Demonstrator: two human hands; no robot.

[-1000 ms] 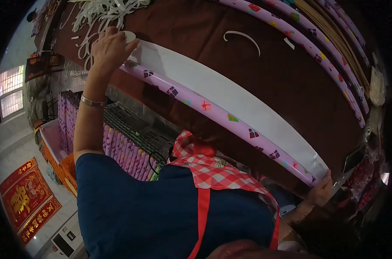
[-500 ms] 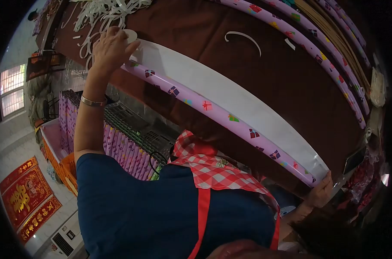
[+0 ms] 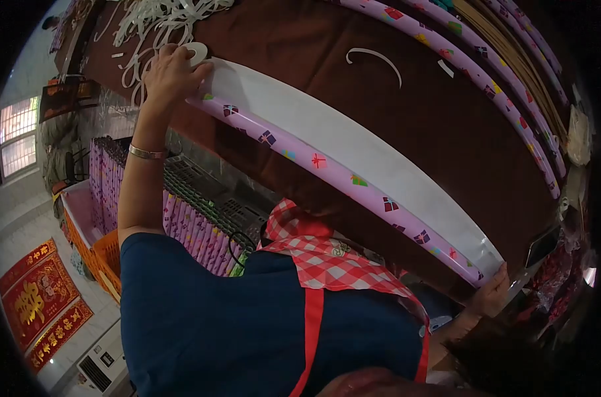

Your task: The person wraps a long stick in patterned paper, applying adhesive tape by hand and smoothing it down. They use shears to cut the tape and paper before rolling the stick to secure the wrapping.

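Hard to see: left hand (image 3: 171, 76) hides part of white ring (image 3: 198, 51); right hand (image 3: 493, 290) has dim fingertips | Hands: left curled, right bent, can't tell if either grips | Purple roll (image 3: 340, 173): between them, one end near each

This place is looking like a small workshop. Across the upper part of the frame, a brown-covered table (image 3: 280, 43) is bearing long purple patterned lengths (image 3: 432, 43) on the right and a heap of white strips (image 3: 160, 20) on the left. A person (image 3: 214, 317) wearing a checked apron (image 3: 333, 268) is holding a patterned sheet (image 3: 340, 171) across it, and many purple pieces (image 3: 194, 231) are lining up near an orange crate (image 3: 106, 255) at middle left.
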